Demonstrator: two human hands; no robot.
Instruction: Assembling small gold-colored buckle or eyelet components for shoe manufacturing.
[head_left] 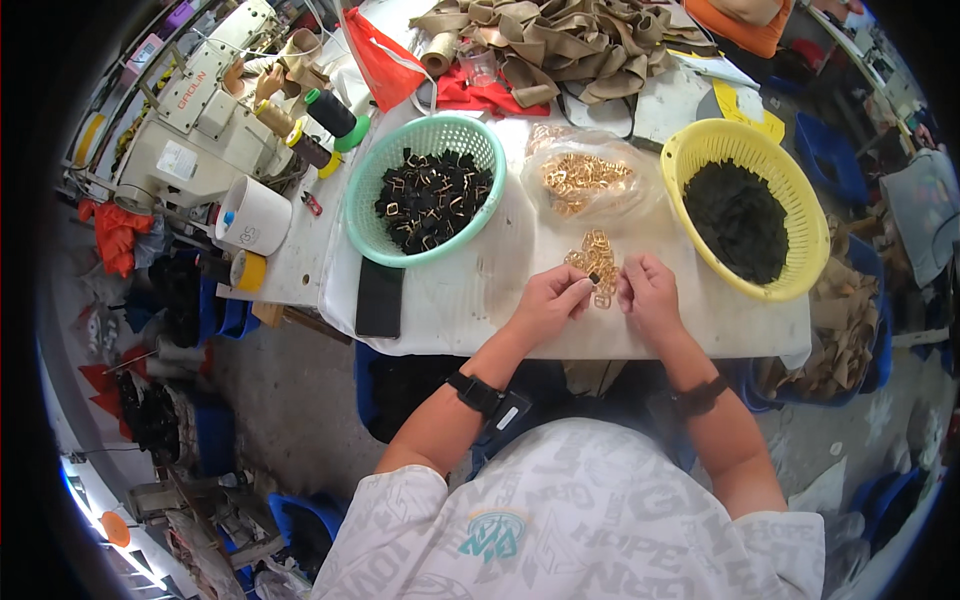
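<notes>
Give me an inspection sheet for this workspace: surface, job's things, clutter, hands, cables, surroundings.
Surface: white table, covered with a sheet.
Job's things: gold buckles in a small pile; green basket of black pieces with buckles; yellow basket of black pieces; clear bag of buckles.
Clutter: black phone, thread cones, tan straps.
Hands: left hand pinches a small black piece at the pile; right hand beside it.
Cables: nothing seen.
Surroundings: sewing machine, blue bins.
</notes>
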